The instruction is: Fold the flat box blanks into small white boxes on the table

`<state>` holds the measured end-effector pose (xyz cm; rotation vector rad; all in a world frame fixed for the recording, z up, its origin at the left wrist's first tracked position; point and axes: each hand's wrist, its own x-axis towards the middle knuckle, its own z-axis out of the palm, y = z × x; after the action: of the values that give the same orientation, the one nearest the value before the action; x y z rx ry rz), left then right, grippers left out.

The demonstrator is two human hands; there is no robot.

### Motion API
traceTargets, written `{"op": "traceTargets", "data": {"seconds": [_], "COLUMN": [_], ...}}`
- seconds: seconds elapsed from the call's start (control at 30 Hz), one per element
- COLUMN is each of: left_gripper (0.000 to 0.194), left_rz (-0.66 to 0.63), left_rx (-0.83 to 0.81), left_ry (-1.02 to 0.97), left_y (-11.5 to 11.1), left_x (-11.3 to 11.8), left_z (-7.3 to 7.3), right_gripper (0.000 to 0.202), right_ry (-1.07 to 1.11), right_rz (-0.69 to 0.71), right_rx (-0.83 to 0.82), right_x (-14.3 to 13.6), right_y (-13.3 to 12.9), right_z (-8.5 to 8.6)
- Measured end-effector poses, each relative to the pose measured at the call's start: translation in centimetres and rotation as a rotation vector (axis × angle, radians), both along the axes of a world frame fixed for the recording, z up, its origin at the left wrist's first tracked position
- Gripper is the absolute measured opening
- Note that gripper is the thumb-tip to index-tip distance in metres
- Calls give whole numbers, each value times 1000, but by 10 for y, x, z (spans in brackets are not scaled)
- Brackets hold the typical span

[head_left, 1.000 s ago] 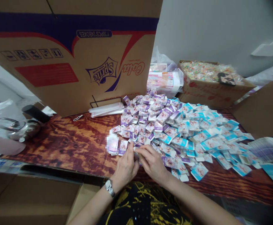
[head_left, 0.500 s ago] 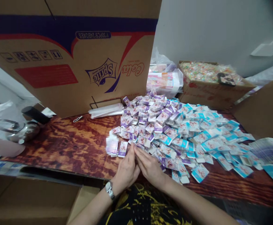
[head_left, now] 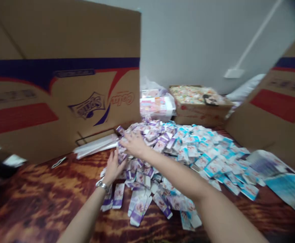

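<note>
Small flat cartons lie heaped on the dark red, wood-patterned table (head_left: 68,195). Purple-and-white cartons (head_left: 138,207) make up the left and front of the heap, blue-and-white cartons (head_left: 211,165) the right. My right hand (head_left: 133,143) reaches over the upper left of the heap, fingers spread on the purple cartons. Just below and left of it, my left hand (head_left: 114,167) is at the heap's left edge with fingers apart, a watch on its wrist. Neither hand has a carton visibly gripped; some fingertips are blurred against the cartons.
A tall cardboard box (head_left: 36,111) stands at the left, another cardboard box (head_left: 276,111) at the right. Clear plastic sleeves (head_left: 96,145) lie beside the heap. Behind it are a plastic-wrapped bundle (head_left: 157,104) and an open carton of small wrapped pieces (head_left: 200,113). Printed sheets (head_left: 289,189) lie at right.
My hands were together at the heap's front edge. They have parted and reached forward onto its upper left, fingers spread. Several purple cartons now lie nearer the front. The view has shifted.
</note>
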<state>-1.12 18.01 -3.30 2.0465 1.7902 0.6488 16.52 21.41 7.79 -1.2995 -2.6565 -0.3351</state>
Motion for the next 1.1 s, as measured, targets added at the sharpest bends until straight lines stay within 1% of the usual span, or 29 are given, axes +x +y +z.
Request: {"op": "traceTargets", "data": {"seconds": [0.03, 0.07, 0.1, 0.17, 0.27, 0.33, 0.47, 0.57, 0.73, 0.87, 0.97, 1.03, 1.1], "left_gripper": [70, 70, 70, 70, 70, 70, 67, 66, 68, 71, 75, 76, 71], "left_rz": [-1, -20, -34, -60, -88, -130, -210, -242, -298, -318, -384, -451, -512], "left_rx": [-7, -21, -38, -59, -75, -83, -68, -75, -101, -144, -174, -176, -147], "left_ry": [15, 34, 54, 89, 110, 100, 76, 83, 91, 94, 85, 55, 30], "left_y": [10, 19, 25, 32, 32, 29, 26, 26, 25, 23, 23, 23, 24], "left_x": [3, 6, 10, 21, 42, 59, 96, 121, 155, 171, 173, 168, 160], "left_z": [-5, -10, -13, -15, -13, -10, -6, -4, 2, 5, 10, 16, 24], "right_gripper": [46, 44, 42, 38, 32, 31, 35, 37, 42, 42, 47, 55, 59], "right_ry": [-59, -114, -166, -192, -178, -179, -203, -219, -258, -278, -287, -268, -216], "right_rz": [-12, -57, -107, -150, -141, -141, -139, -132, -139, -104, -80, -62, -29], "right_rx": [-18, -51, -104, -141, -126, -103, -71, -62, -98, -95, -136, -173, -182], "right_x": [-5, -8, -7, 2, 26, 44, 84, 112, 150, 172, 184, 190, 192], "right_y": [9, 17, 24, 30, 24, 19, 14, 12, 8, 6, 4, 0, -12], "right_z": [-4, -9, -14, -22, -26, -27, -31, -32, -23, -16, -9, -1, 10]}}
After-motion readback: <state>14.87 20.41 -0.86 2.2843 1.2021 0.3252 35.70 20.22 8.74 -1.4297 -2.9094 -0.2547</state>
